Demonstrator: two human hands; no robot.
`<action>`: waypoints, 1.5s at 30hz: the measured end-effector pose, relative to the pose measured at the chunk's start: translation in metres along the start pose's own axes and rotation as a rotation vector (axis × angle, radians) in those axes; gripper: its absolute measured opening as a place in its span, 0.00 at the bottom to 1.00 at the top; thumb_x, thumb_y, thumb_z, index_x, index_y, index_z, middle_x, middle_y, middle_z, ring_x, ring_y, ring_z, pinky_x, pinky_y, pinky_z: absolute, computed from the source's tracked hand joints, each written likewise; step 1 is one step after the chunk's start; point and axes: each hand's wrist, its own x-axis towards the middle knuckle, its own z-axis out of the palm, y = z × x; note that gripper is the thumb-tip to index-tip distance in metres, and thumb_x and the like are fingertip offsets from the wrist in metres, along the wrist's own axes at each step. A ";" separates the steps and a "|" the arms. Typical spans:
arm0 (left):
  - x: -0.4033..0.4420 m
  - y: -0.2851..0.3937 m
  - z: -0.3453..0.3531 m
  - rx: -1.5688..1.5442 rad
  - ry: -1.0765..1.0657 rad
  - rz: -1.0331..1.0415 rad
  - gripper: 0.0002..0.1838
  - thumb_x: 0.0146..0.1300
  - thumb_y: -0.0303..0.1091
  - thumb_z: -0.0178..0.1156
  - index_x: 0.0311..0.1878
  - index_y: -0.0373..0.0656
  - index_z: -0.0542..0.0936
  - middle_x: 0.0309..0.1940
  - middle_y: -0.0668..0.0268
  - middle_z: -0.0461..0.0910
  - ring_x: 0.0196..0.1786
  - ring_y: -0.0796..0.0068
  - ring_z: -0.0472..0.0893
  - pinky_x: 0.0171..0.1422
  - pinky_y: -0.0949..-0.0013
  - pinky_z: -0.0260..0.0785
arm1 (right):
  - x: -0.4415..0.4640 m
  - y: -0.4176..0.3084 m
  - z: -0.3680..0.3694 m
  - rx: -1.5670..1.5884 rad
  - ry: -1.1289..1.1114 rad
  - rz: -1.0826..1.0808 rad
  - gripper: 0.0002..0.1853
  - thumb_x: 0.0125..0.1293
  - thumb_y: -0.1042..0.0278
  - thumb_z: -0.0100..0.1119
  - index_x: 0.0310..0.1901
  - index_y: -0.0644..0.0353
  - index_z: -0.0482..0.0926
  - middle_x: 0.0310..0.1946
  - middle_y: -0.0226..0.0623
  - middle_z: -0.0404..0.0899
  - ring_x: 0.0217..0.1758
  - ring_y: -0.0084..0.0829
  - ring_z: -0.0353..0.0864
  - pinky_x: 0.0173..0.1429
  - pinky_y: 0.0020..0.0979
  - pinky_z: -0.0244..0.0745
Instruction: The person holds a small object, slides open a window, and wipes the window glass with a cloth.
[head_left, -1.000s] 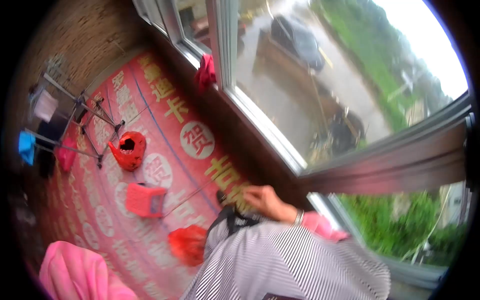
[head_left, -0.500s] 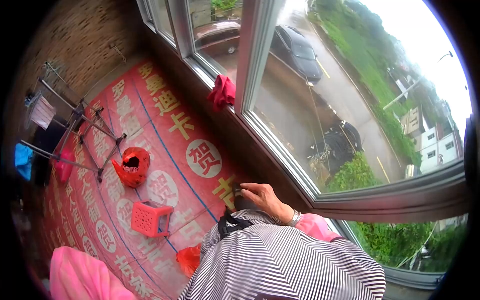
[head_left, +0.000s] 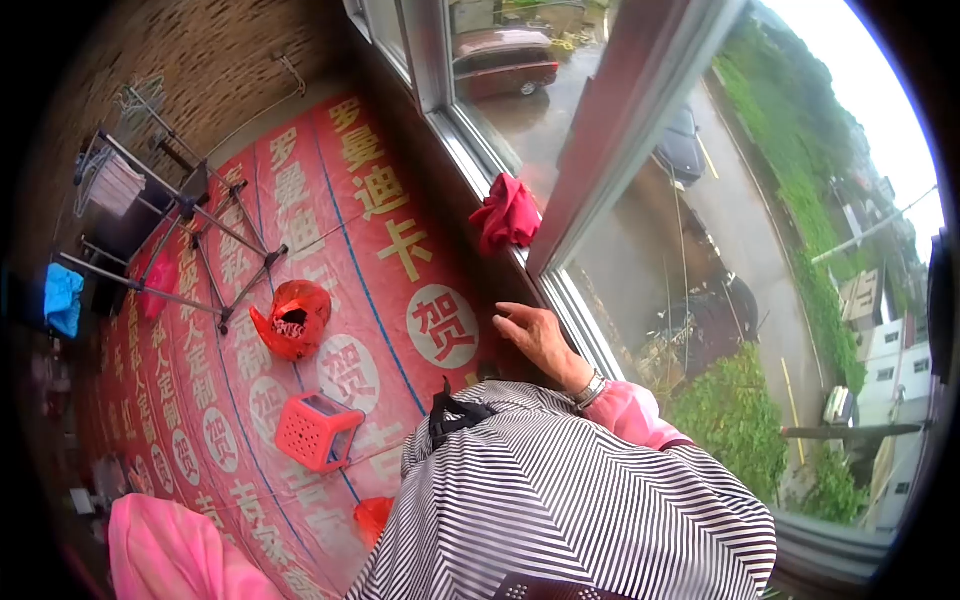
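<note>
My right hand (head_left: 540,345) reaches forward beside the window sill, fingers loosely bent and a little apart, with nothing in them. A silver watch (head_left: 592,388) circles that wrist, below a pink sleeve (head_left: 632,412). Nearest ahead of the hand is a crumpled dark-pink cloth (head_left: 508,213), draped over the window frame (head_left: 462,140); hand and cloth are apart. Of my left arm only a pink sleeve (head_left: 180,550) shows at the lower left; the left hand is out of sight. A black-and-white striped garment (head_left: 560,480) covers my front.
Red sheeting with printed characters (head_left: 330,250) covers the floor. On it stand a red plastic stool (head_left: 318,432), a red plastic bag (head_left: 293,320) and a metal rack (head_left: 190,205) with hangers. Another red bag (head_left: 373,518) lies near my body. Cars and a road show outside.
The view has turned, so the floor items and cloth sit farther right. My right hand has moved forward from near my body toward the cloth on the window frame.
</note>
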 end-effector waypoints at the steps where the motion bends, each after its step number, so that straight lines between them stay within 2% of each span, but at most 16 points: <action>1: -0.004 -0.006 0.007 0.004 -0.009 -0.010 0.17 0.72 0.43 0.46 0.48 0.36 0.70 0.48 0.53 0.70 0.51 0.57 0.70 0.55 0.55 0.62 | 0.013 0.004 -0.003 -0.021 0.002 -0.029 0.20 0.64 0.61 0.62 0.52 0.65 0.80 0.35 0.54 0.83 0.37 0.47 0.84 0.42 0.37 0.78; 4: -0.010 -0.030 0.028 -0.001 -0.024 -0.030 0.18 0.72 0.43 0.46 0.49 0.35 0.70 0.49 0.53 0.70 0.51 0.57 0.70 0.56 0.54 0.62 | 0.048 0.011 -0.008 -0.162 -0.051 -0.064 0.19 0.64 0.62 0.62 0.52 0.65 0.79 0.34 0.52 0.83 0.37 0.49 0.84 0.42 0.39 0.79; 8: -0.020 -0.058 0.048 0.000 -0.028 -0.028 0.18 0.72 0.43 0.45 0.50 0.35 0.70 0.49 0.52 0.70 0.52 0.56 0.70 0.56 0.54 0.62 | 0.073 0.018 -0.003 -0.102 0.020 -0.099 0.19 0.64 0.61 0.62 0.52 0.64 0.79 0.32 0.51 0.83 0.35 0.49 0.83 0.40 0.40 0.78; 12: -0.035 -0.086 0.069 -0.019 -0.001 -0.018 0.19 0.72 0.43 0.44 0.50 0.34 0.70 0.50 0.51 0.69 0.53 0.55 0.69 0.56 0.54 0.62 | 0.082 0.028 0.007 -0.003 0.025 0.039 0.20 0.64 0.59 0.62 0.54 0.64 0.79 0.31 0.52 0.82 0.31 0.44 0.84 0.38 0.37 0.77; 17: -0.064 -0.121 0.085 -0.042 0.048 0.008 0.20 0.72 0.44 0.44 0.51 0.34 0.70 0.51 0.49 0.69 0.54 0.54 0.69 0.57 0.53 0.62 | 0.107 0.037 0.017 0.041 0.026 0.138 0.20 0.64 0.59 0.62 0.52 0.63 0.80 0.35 0.53 0.83 0.35 0.48 0.84 0.41 0.39 0.78; 21: -0.101 -0.154 0.091 -0.060 0.096 0.031 0.21 0.73 0.44 0.43 0.52 0.33 0.69 0.52 0.48 0.69 0.55 0.53 0.69 0.57 0.53 0.62 | 0.153 0.047 0.023 -0.152 0.189 -0.009 0.19 0.62 0.61 0.65 0.51 0.63 0.80 0.38 0.54 0.82 0.40 0.51 0.83 0.43 0.42 0.78; 24: -0.135 -0.181 0.088 -0.048 0.115 0.033 0.21 0.73 0.44 0.43 0.53 0.33 0.69 0.53 0.48 0.69 0.55 0.52 0.69 0.57 0.52 0.63 | 0.203 0.064 0.027 -0.413 0.294 -0.172 0.18 0.62 0.62 0.65 0.52 0.59 0.80 0.34 0.53 0.82 0.35 0.50 0.83 0.38 0.41 0.78; 28: -0.186 -0.222 0.077 0.002 0.141 -0.002 0.22 0.73 0.44 0.42 0.53 0.32 0.69 0.54 0.47 0.68 0.56 0.51 0.69 0.57 0.52 0.63 | 0.251 0.086 0.024 -0.648 0.375 0.019 0.22 0.61 0.55 0.65 0.53 0.58 0.79 0.33 0.51 0.83 0.37 0.51 0.83 0.40 0.46 0.78; 30: -0.210 -0.239 0.067 0.043 0.149 -0.026 0.22 0.73 0.45 0.42 0.54 0.32 0.69 0.54 0.46 0.68 0.56 0.51 0.69 0.57 0.52 0.63 | 0.261 0.108 0.025 -0.750 0.464 0.032 0.16 0.62 0.51 0.63 0.40 0.55 0.75 0.24 0.47 0.80 0.30 0.51 0.81 0.34 0.48 0.74; 34: -0.256 -0.252 0.037 0.189 0.202 -0.104 0.23 0.73 0.45 0.41 0.55 0.31 0.69 0.55 0.45 0.68 0.57 0.50 0.69 0.58 0.51 0.63 | 0.253 0.145 0.028 -0.922 0.427 0.399 0.24 0.56 0.40 0.66 0.34 0.56 0.77 0.22 0.47 0.80 0.28 0.50 0.82 0.32 0.47 0.74; 38: -0.337 -0.248 0.015 0.570 0.179 -0.320 0.24 0.73 0.45 0.40 0.55 0.31 0.68 0.56 0.44 0.68 0.58 0.49 0.69 0.58 0.51 0.63 | 0.241 0.184 0.048 -0.945 0.524 0.483 0.30 0.55 0.34 0.64 0.30 0.60 0.77 0.23 0.46 0.81 0.29 0.51 0.82 0.34 0.47 0.75; 39: -0.370 -0.252 0.018 0.638 0.087 -0.417 0.19 0.72 0.40 0.46 0.47 0.29 0.74 0.48 0.48 0.76 0.50 0.54 0.76 0.49 0.56 0.70 | 0.241 0.189 0.053 -0.892 0.524 0.567 0.33 0.56 0.31 0.61 0.36 0.62 0.80 0.30 0.50 0.82 0.36 0.50 0.83 0.41 0.47 0.76; 41: -0.390 -0.253 0.037 0.626 -0.097 -0.678 0.14 0.69 0.33 0.54 0.37 0.29 0.80 0.36 0.53 0.83 0.38 0.60 0.83 0.41 0.59 0.77 | 0.232 0.258 0.061 -0.943 0.534 0.525 0.35 0.57 0.30 0.59 0.42 0.62 0.81 0.36 0.52 0.82 0.42 0.49 0.82 0.45 0.47 0.76; 42: -0.389 -0.253 0.051 0.543 -0.184 -0.839 0.11 0.67 0.31 0.56 0.35 0.31 0.80 0.33 0.55 0.83 0.34 0.61 0.82 0.42 0.57 0.77 | 0.234 0.269 0.064 -0.968 0.540 0.502 0.36 0.58 0.30 0.58 0.45 0.62 0.81 0.39 0.53 0.82 0.44 0.48 0.82 0.47 0.47 0.76; 43: -0.401 -0.248 0.056 0.473 -0.242 -0.905 0.11 0.67 0.30 0.56 0.38 0.28 0.80 0.33 0.52 0.83 0.35 0.57 0.82 0.42 0.56 0.76 | 0.237 0.279 0.064 -0.909 0.481 0.575 0.39 0.58 0.29 0.57 0.51 0.63 0.80 0.45 0.56 0.81 0.51 0.48 0.80 0.51 0.47 0.76; 45: -0.418 -0.244 0.067 0.369 -0.332 -0.981 0.11 0.66 0.28 0.56 0.40 0.27 0.79 0.33 0.49 0.82 0.35 0.52 0.82 0.43 0.55 0.75 | 0.257 0.247 0.060 -0.900 0.328 0.582 0.40 0.58 0.28 0.56 0.51 0.66 0.79 0.46 0.58 0.80 0.52 0.51 0.80 0.52 0.46 0.76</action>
